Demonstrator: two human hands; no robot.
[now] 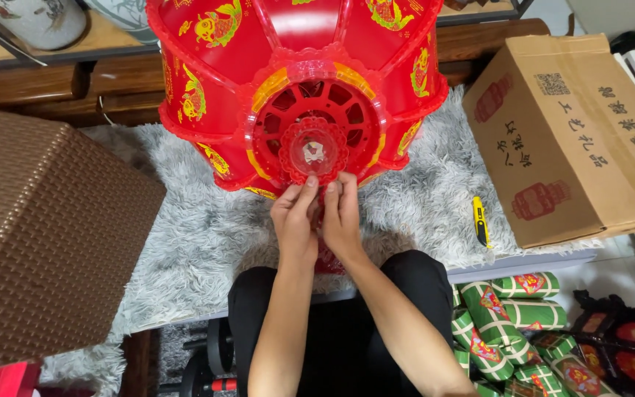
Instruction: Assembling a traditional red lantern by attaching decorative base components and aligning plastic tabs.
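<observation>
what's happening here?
A seated person has both hands at the end of a big red plastic lantern lying on a grey shaggy rug. The left hand and right hand sit side by side, fingertips on the lower edge of the small round cap at the lantern's hub. A cardboard box lies to the right, with a yellow cutter beside it. A brown woven box is on the left. Green wrapped bundles are piled lower right.

- Red lantern fills centre-top, blocks reach forward.
- Brown woven box walls off left.
- Cardboard box crowds right.
- Open grey fluffy rug either side of both hands; yellow utility knife lies on right strip.
</observation>
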